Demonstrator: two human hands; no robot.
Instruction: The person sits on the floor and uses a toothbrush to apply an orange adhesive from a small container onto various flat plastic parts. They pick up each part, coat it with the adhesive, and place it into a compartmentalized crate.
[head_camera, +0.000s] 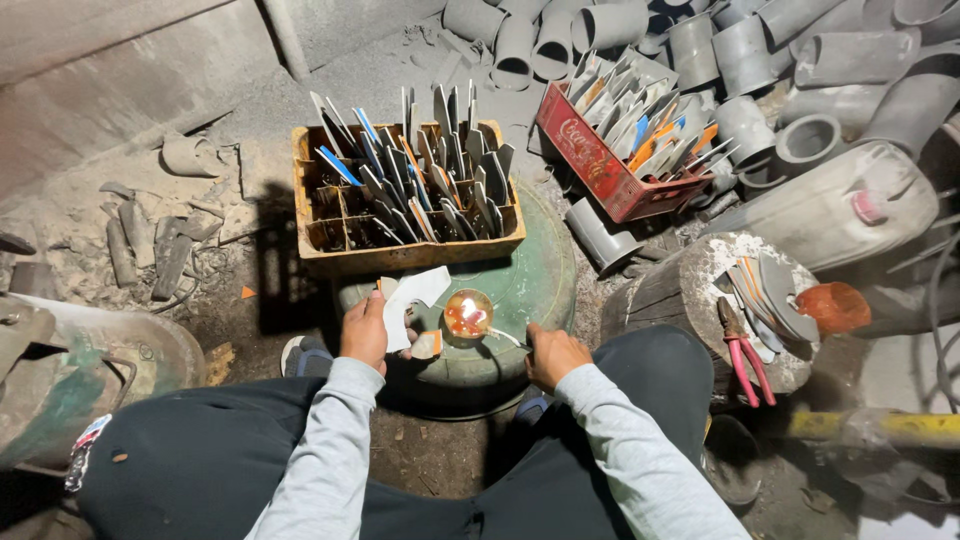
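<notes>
Head view: both hands busy at the drum's near edge.

L hand (364, 332) grips a pale blade piece (413, 300), long axis tilted up to the right, tip toward the wooden crate (330, 255) at the drum's (535, 275) far edge. R hand (553, 356) is clenched on a thin tool (508, 340) that points left at the small glowing pot (467, 314). Pot sits between my hands, just right of the blade; L hand looks a bit nearer. Pliers (742, 352) lie well apart on the stump (672, 290), right.
</notes>
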